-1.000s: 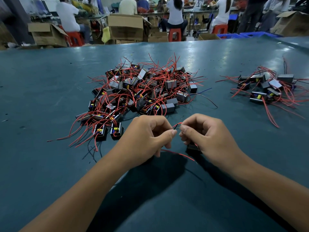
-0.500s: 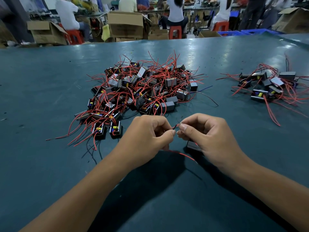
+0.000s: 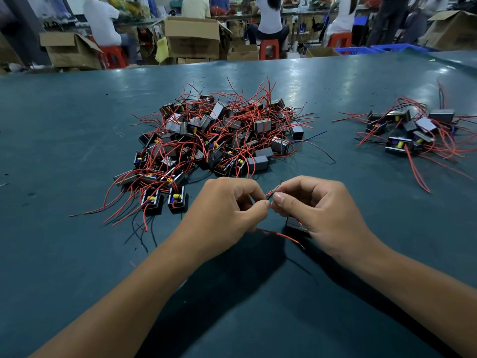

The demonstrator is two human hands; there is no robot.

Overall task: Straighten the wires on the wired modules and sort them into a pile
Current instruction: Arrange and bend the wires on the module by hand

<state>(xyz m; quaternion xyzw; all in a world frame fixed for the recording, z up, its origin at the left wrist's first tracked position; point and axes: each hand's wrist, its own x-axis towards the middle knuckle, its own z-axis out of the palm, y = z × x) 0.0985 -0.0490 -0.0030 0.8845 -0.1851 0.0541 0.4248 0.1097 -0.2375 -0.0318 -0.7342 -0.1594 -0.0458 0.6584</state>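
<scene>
From the head view, my left hand (image 3: 227, 210) and right hand (image 3: 317, 213) pinched the wire ends (image 3: 273, 191) between thumbs and forefingers, close together so I could pull them straight. The module (image 3: 295, 223) sat half-hidden under my right palm. The tangled heap (image 3: 219, 135) lay ahead, the sorted pile (image 3: 413, 133) well right.

From my seat I see two bare forearms running back from the fingers (image 3: 260, 205) to the frame's lower edge, no sleeves, watch, rings or gloves on the left hand (image 3: 222, 210) or right hand (image 3: 322, 210), nails short and unpainted.
</scene>
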